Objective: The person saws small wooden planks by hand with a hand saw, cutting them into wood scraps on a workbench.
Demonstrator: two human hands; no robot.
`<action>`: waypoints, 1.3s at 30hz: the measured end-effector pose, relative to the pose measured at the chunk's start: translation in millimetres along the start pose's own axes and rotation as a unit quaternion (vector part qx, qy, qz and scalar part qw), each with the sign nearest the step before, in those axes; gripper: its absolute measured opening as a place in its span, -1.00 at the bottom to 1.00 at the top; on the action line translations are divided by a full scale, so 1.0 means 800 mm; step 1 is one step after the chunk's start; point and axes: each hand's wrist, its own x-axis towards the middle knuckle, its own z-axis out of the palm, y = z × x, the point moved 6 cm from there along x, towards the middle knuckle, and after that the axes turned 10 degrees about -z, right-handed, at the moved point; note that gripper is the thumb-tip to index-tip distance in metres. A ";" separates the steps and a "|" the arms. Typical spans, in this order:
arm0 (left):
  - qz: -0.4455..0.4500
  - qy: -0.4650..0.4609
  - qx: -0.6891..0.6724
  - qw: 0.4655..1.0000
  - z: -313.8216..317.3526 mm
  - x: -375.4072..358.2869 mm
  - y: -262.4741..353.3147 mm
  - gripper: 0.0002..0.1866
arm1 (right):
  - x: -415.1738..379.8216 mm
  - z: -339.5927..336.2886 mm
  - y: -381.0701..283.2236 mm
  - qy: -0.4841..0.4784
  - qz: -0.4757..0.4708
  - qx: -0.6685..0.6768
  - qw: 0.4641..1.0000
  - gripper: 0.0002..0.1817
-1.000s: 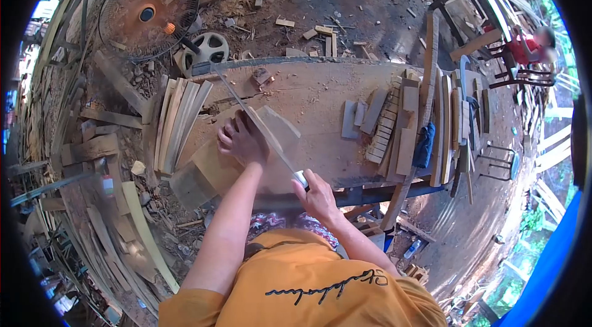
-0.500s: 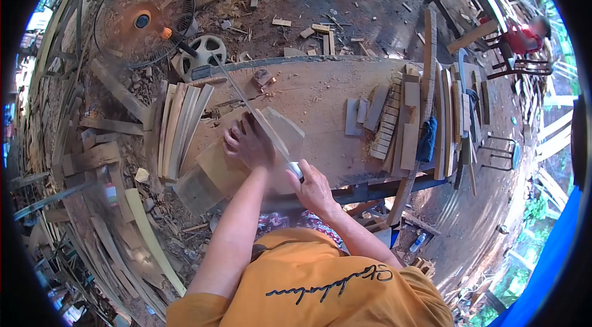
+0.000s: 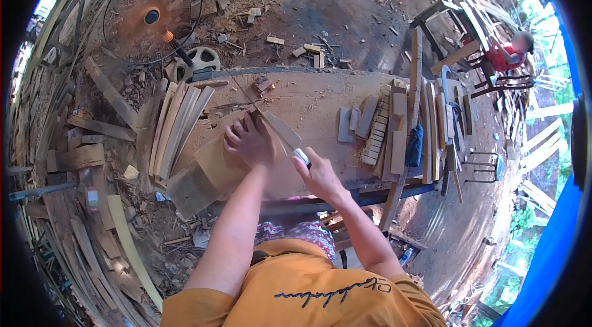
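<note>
My left hand [image 3: 251, 143] lies with fingers spread on a pale wooden board [image 3: 214, 163], pressing it against the workbench [image 3: 320, 95]. In my right hand [image 3: 323, 177] is the light-coloured handle of a handsaw [image 3: 282, 132], the fingers wrapped round it. Its long thin blade slants up and left across the board, just right of my left fingers, and is partly blurred. A darker flat board [image 3: 192, 191] sticks out below the pale one at the bench's left end. Near the bench's far edge is a small wood block [image 3: 263, 84].
Wood strips [image 3: 179, 129] stand at the bench's left end; more pieces [image 3: 398, 136] and a blue cloth [image 3: 414, 145] are at the right. A fan [image 3: 152, 16] stands beyond the far left corner. A person in red [image 3: 504, 57] sits at the far right.
My right hand and the saw have shifted slightly right, with the blade drawn a little toward me. My left hand stays on the board. The whole view has tilted slightly.
</note>
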 end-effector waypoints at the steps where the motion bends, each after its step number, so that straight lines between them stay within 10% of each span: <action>1: -0.001 0.001 -0.001 1.000 0.003 -0.003 -0.002 -0.52 | 0.001 -0.001 -0.003 -0.009 -0.002 -0.010 1.000 -0.60; 39: -0.076 -0.032 0.012 0.997 0.004 0.037 0.001 -0.58 | -0.017 0.031 0.026 0.018 -0.070 -0.086 0.994 -0.74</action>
